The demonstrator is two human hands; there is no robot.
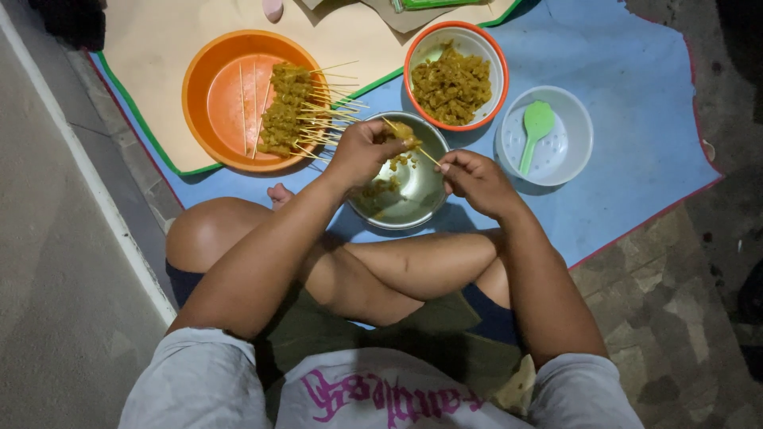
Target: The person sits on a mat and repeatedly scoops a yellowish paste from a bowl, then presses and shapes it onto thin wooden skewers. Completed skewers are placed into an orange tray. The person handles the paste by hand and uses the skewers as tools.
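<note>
My left hand (pixel 364 151) is closed on yellow-brown meat pieces (pixel 404 133) threaded on a thin bamboo skewer (pixel 425 153), held over a steel bowl (pixel 413 208). My right hand (pixel 475 179) pinches the skewer's lower end at the bowl's right rim. A few meat pieces lie inside the steel bowl. Both hands are above my crossed legs.
An orange basin (pixel 218 99) at the left holds several finished skewers (pixel 296 110). A white bowl with an orange rim (pixel 497 59) holds marinated meat. A white bowl (pixel 568 147) at the right contains a green spoon (pixel 536 127). All sit on a blue mat (pixel 636 95).
</note>
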